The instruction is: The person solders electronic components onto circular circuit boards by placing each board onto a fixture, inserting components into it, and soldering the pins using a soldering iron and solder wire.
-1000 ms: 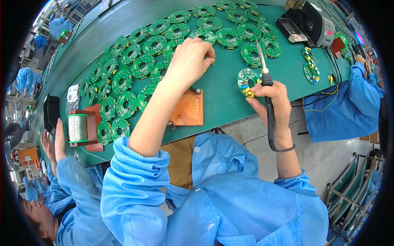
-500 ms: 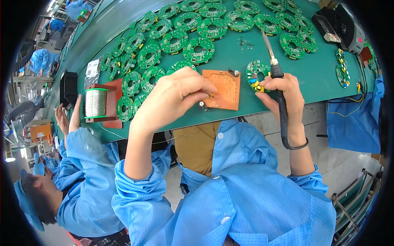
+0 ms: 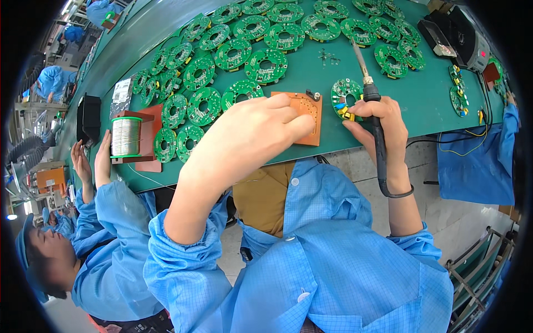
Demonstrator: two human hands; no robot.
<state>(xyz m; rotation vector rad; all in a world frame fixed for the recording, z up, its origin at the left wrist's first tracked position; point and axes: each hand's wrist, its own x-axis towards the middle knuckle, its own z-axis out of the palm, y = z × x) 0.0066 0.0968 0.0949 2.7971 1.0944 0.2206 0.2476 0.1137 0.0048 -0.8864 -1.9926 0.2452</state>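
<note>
Just left of the orange fixture plate, partly over its near corner, the left hand hovers with its fingers curled loosely together; whether it pinches anything underneath cannot be told. To the right of the plate lies a single round green circuit board with yellow and blue parts on its near edge, almost touching the plate. The right hand rests at that board's near right edge, wrapped closed around the black handle of a soldering iron, whose metal tip points away from the person, past the board's far side. The iron's cord loops down by the wrist.

Beyond the plate, rows of the same round green circuit boards cover the green table. Far left of the plate stands a spool of solder wire on a reddish stand. Right of the plate, at the table's far corner, sits a black soldering station. A neighbouring person's hands rest at the table edge, left of the spool.
</note>
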